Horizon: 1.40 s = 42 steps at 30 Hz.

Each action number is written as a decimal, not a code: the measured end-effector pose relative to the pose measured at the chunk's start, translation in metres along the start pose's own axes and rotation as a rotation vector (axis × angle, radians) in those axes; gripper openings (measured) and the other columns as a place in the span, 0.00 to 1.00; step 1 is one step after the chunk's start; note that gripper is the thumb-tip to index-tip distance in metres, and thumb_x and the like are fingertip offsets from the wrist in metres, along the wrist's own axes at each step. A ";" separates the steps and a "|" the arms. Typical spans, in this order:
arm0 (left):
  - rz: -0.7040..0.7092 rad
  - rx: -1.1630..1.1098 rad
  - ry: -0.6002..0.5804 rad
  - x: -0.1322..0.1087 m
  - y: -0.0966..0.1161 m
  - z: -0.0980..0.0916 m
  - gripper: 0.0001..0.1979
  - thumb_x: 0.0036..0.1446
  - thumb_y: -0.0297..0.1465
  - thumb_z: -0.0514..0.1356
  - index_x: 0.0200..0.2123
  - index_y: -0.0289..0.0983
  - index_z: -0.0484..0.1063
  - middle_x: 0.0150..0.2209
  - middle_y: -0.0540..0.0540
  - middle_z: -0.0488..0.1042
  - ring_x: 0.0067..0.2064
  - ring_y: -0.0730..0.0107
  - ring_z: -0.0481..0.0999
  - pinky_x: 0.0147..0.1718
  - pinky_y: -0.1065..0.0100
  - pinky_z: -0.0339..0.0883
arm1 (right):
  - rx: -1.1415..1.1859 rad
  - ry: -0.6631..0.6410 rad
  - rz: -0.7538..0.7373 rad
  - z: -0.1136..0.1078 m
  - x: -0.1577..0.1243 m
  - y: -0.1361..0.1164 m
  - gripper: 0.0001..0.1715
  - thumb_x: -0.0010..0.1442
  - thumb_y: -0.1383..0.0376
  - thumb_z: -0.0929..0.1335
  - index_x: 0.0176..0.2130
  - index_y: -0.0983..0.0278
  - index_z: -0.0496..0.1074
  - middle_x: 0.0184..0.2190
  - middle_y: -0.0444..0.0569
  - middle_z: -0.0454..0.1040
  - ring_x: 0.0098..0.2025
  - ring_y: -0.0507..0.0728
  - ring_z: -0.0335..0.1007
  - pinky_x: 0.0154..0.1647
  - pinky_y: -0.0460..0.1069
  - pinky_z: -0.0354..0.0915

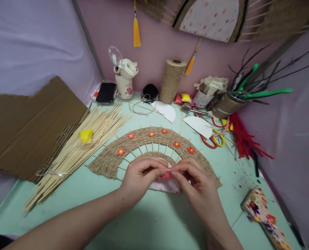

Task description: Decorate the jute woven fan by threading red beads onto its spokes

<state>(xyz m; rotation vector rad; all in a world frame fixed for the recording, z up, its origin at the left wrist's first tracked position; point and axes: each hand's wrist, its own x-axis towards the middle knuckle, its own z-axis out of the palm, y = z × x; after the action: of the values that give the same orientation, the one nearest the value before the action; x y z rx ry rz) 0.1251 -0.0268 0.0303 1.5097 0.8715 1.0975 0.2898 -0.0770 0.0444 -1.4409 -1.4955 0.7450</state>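
A half-round woven twine fan (144, 137) lies on the pale green table (149, 222), dotted with several small red flowers (120, 151). My left hand (140, 178) and my right hand (193, 182) meet over its lower middle. Both pinch a small red piece (167, 174) between fingertips, just above a white patterned fabric patch (165, 185). What the red piece is I cannot make out fully.
A bundle of bamboo skewers (73, 149) with a yellow lump (85, 136) lies left, beside cardboard (26, 125). At the back stand a twine spool (172, 80), a small jug (124, 78), a phone (106, 92) and a tool cup (226, 104). Scissors (213, 139) and a patterned glue gun (264, 215) lie right.
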 end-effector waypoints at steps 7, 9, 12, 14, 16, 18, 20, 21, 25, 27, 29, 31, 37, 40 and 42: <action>0.009 0.018 -0.018 -0.002 0.000 0.000 0.05 0.53 0.24 0.65 0.28 0.38 0.79 0.31 0.49 0.81 0.36 0.71 0.80 0.41 0.70 0.73 | -0.035 -0.017 -0.021 0.002 -0.002 -0.003 0.09 0.62 0.65 0.66 0.30 0.62 0.73 0.30 0.46 0.69 0.31 0.51 0.67 0.28 0.44 0.62; -0.009 0.029 -0.030 -0.003 -0.001 0.000 0.04 0.55 0.26 0.64 0.28 0.38 0.78 0.31 0.48 0.81 0.37 0.70 0.80 0.41 0.69 0.73 | -0.033 -0.008 -0.024 0.003 -0.002 -0.002 0.08 0.62 0.66 0.66 0.30 0.62 0.73 0.30 0.46 0.69 0.30 0.51 0.67 0.27 0.44 0.62; -0.013 0.055 -0.039 -0.004 -0.003 0.000 0.04 0.56 0.28 0.63 0.29 0.38 0.78 0.33 0.47 0.81 0.39 0.68 0.80 0.43 0.66 0.73 | -0.015 0.010 -0.027 0.004 0.000 -0.001 0.06 0.61 0.66 0.67 0.32 0.62 0.73 0.31 0.47 0.71 0.32 0.52 0.68 0.29 0.44 0.63; 0.011 0.075 -0.045 -0.003 -0.003 0.000 0.03 0.55 0.28 0.63 0.30 0.38 0.77 0.34 0.47 0.81 0.41 0.67 0.79 0.44 0.65 0.72 | -0.010 0.016 -0.029 0.005 0.001 0.000 0.04 0.60 0.66 0.68 0.33 0.62 0.73 0.33 0.47 0.71 0.34 0.52 0.69 0.30 0.45 0.64; 0.031 0.087 -0.053 -0.003 -0.003 0.000 0.03 0.55 0.27 0.64 0.30 0.38 0.77 0.34 0.46 0.81 0.41 0.67 0.79 0.44 0.64 0.72 | -0.014 0.014 -0.033 0.005 0.001 0.001 0.03 0.59 0.66 0.68 0.33 0.62 0.73 0.32 0.47 0.71 0.34 0.52 0.69 0.30 0.45 0.64; 0.042 0.098 -0.059 -0.003 -0.002 0.000 0.03 0.55 0.27 0.63 0.30 0.38 0.77 0.34 0.47 0.81 0.40 0.67 0.79 0.44 0.65 0.72 | -0.021 0.006 -0.045 0.004 0.000 0.001 0.04 0.60 0.67 0.67 0.32 0.61 0.73 0.31 0.46 0.70 0.32 0.52 0.68 0.28 0.44 0.63; 0.058 0.112 -0.067 -0.003 -0.002 0.000 0.03 0.55 0.26 0.63 0.30 0.38 0.77 0.34 0.47 0.81 0.40 0.68 0.79 0.43 0.67 0.72 | -0.031 0.003 -0.063 0.004 -0.001 0.000 0.05 0.60 0.67 0.67 0.31 0.61 0.72 0.30 0.46 0.70 0.32 0.52 0.68 0.29 0.45 0.63; 0.070 0.120 -0.074 -0.004 -0.001 0.000 0.03 0.55 0.26 0.63 0.31 0.38 0.77 0.34 0.47 0.81 0.39 0.69 0.79 0.42 0.67 0.72 | -0.037 0.002 -0.072 0.003 -0.001 0.000 0.05 0.60 0.68 0.67 0.31 0.62 0.72 0.30 0.46 0.70 0.32 0.52 0.68 0.29 0.45 0.63; 0.111 0.131 -0.100 -0.003 0.002 -0.001 0.04 0.55 0.25 0.62 0.30 0.38 0.77 0.33 0.47 0.81 0.38 0.70 0.79 0.41 0.68 0.72 | -0.063 -0.001 -0.093 0.003 -0.001 -0.003 0.07 0.60 0.68 0.67 0.30 0.62 0.71 0.29 0.45 0.70 0.31 0.51 0.67 0.29 0.45 0.63; 0.112 0.124 -0.090 -0.003 0.003 -0.002 0.04 0.56 0.26 0.62 0.30 0.38 0.77 0.33 0.47 0.81 0.38 0.69 0.79 0.41 0.67 0.72 | -0.065 0.005 -0.097 0.002 -0.001 -0.003 0.07 0.60 0.67 0.67 0.30 0.62 0.72 0.28 0.45 0.70 0.30 0.51 0.67 0.28 0.45 0.62; 0.104 0.108 -0.059 -0.002 0.004 -0.002 0.04 0.55 0.26 0.62 0.29 0.38 0.77 0.32 0.46 0.81 0.38 0.67 0.79 0.42 0.66 0.72 | -0.066 0.036 -0.096 0.002 0.000 -0.002 0.08 0.60 0.65 0.68 0.29 0.61 0.74 0.28 0.45 0.71 0.31 0.52 0.68 0.29 0.45 0.63; 0.090 0.084 -0.030 -0.001 0.004 -0.002 0.05 0.54 0.25 0.63 0.28 0.38 0.78 0.32 0.47 0.81 0.38 0.67 0.80 0.42 0.66 0.73 | -0.081 0.086 -0.094 0.001 0.000 -0.001 0.08 0.59 0.63 0.69 0.28 0.61 0.75 0.27 0.45 0.71 0.30 0.52 0.68 0.29 0.46 0.63; 0.037 -0.011 -0.002 0.001 0.007 0.001 0.06 0.52 0.24 0.62 0.25 0.38 0.77 0.31 0.47 0.81 0.39 0.66 0.80 0.45 0.64 0.72 | -0.156 0.162 -0.147 0.002 -0.001 -0.002 0.13 0.60 0.61 0.69 0.24 0.61 0.72 0.25 0.45 0.70 0.28 0.53 0.65 0.29 0.47 0.61; 0.004 -0.042 0.016 0.001 0.007 0.001 0.06 0.51 0.25 0.63 0.24 0.37 0.77 0.31 0.47 0.80 0.39 0.65 0.80 0.45 0.63 0.72 | -0.162 0.139 -0.167 0.002 -0.001 -0.002 0.13 0.61 0.61 0.67 0.25 0.61 0.72 0.26 0.46 0.72 0.30 0.54 0.66 0.31 0.48 0.62; -0.032 -0.030 0.026 0.000 0.008 -0.002 0.05 0.51 0.26 0.63 0.24 0.37 0.77 0.32 0.46 0.81 0.39 0.65 0.80 0.45 0.63 0.72 | -0.158 0.113 -0.182 0.002 0.000 -0.001 0.13 0.62 0.62 0.66 0.27 0.61 0.73 0.28 0.47 0.74 0.32 0.55 0.68 0.33 0.49 0.63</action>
<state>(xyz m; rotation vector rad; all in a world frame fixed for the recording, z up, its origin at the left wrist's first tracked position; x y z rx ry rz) 0.1229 -0.0275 0.0379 1.4547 0.8901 1.1051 0.2878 -0.0764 0.0449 -1.4146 -1.6004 0.4363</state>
